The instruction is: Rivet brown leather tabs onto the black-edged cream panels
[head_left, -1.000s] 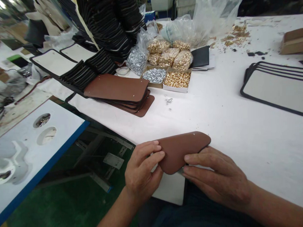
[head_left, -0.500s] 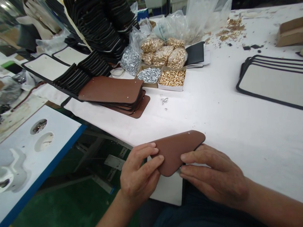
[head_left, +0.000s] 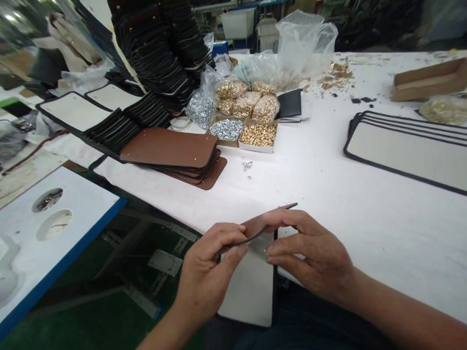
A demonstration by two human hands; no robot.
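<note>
My left hand (head_left: 211,267) pinches the left side of a bent brown leather panel (head_left: 255,226), thumb below and fingers on top. The panel's brown flap is tipped nearly edge-on, so its dark edge shows. Beneath it extends a pale, dark-edged face (head_left: 247,289), above my lap; whether it belongs to the same panel I cannot tell. My right hand (head_left: 314,248) has its index finger against the flap's right part. Its thumb and another finger are closed on a tiny shiny silver metal piece (head_left: 266,251), just below the flap.
Brown leather panels (head_left: 171,146) lie stacked at left, beside dark stacks (head_left: 156,55). Boxes of silver pieces (head_left: 226,130) and gold pieces (head_left: 258,135) stand mid-table, with loose silver pieces (head_left: 248,166) in front. Pale panels (head_left: 412,148) lie right. A blue-edged machine table (head_left: 85,211) is at left.
The flap has tipped from showing its brown face to nearly edge-on. My right fingers have shifted onto its upper part, and a tiny silver piece now shows at the fingertips. The view has shifted slightly.
</note>
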